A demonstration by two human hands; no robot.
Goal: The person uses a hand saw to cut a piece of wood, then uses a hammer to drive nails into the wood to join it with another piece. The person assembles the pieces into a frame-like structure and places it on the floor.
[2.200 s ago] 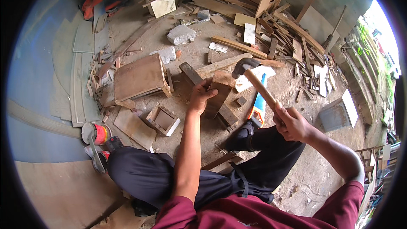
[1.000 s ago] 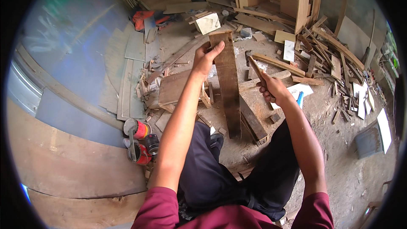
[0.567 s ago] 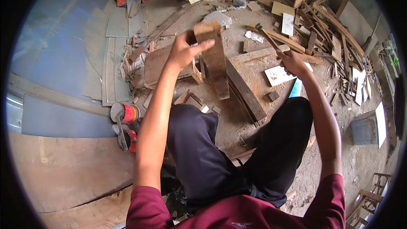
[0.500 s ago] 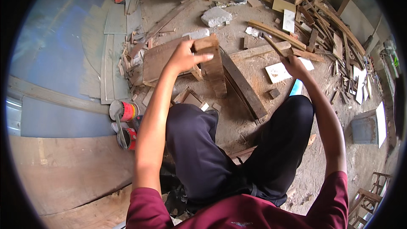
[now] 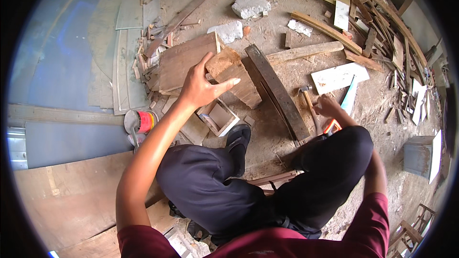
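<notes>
A thick wooden block (image 5: 241, 83), with a rough end, is gripped in my left hand (image 5: 198, 86), thumb across its near face and fingers behind its edge. Beside its right side, a long dark timber beam (image 5: 275, 93) lies on the floor. A hammer (image 5: 310, 105) rests with its head away from me. My right hand (image 5: 329, 107) is just right of its handle, fingers loosely bent and not wrapped round it; whether they touch is unclear. Close by lies a handsaw with a blue blade (image 5: 349, 98) and an orange handle (image 5: 332, 126), partly hidden by my knee.
Under my left hand are a plywood box (image 5: 186, 62) and a small open wooden box (image 5: 221, 118). A white board (image 5: 334, 79) lies by the saw. Scrap wood (image 5: 382, 43) is heaped at far right, concrete chunks (image 5: 251, 5) ahead, and a paint can (image 5: 141, 122) at left.
My right hand has come down and nearer with the hammer, which now lies on the floor outside its grasp. My left hand has lowered and tilted the wooden block.
</notes>
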